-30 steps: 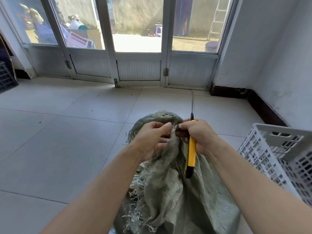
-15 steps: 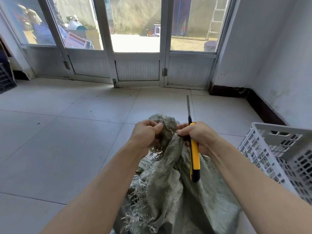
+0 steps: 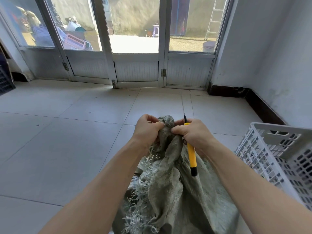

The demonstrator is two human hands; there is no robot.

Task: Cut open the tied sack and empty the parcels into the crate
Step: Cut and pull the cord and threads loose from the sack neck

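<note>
A grey-green woven sack (image 3: 170, 193) sits on the tiled floor (image 3: 67, 149) at near centre, its frayed edge hanging loose on the left side, with two bare forearms reaching over it from the near edge. Just right of the sack stands a white lattice crate (image 3: 276, 132), its open top facing up; whether the two touch cannot be told. Above the sack's body, the cloth is gathered into a bunched neck held up between both hands. The left hand (image 3: 145, 130) grips the left side of the neck, its fingers curled tightly into the cloth. The right hand (image 3: 194, 134) pinches the right side of the neck with thumb and forefinger while its other fingers wrap a yellow knife (image 3: 192, 156); the handle's black end points down toward the sack and the thin blade sticks up past the knuckles. What lies inside the sack cannot be made out. Beyond the hands, bare floor runs to a row of glazed doors (image 3: 136, 71) at the far wall, with a dark crate (image 3: 5, 81) at far left. Outside the glass, a ladder (image 3: 213, 16) leans at far right.
</note>
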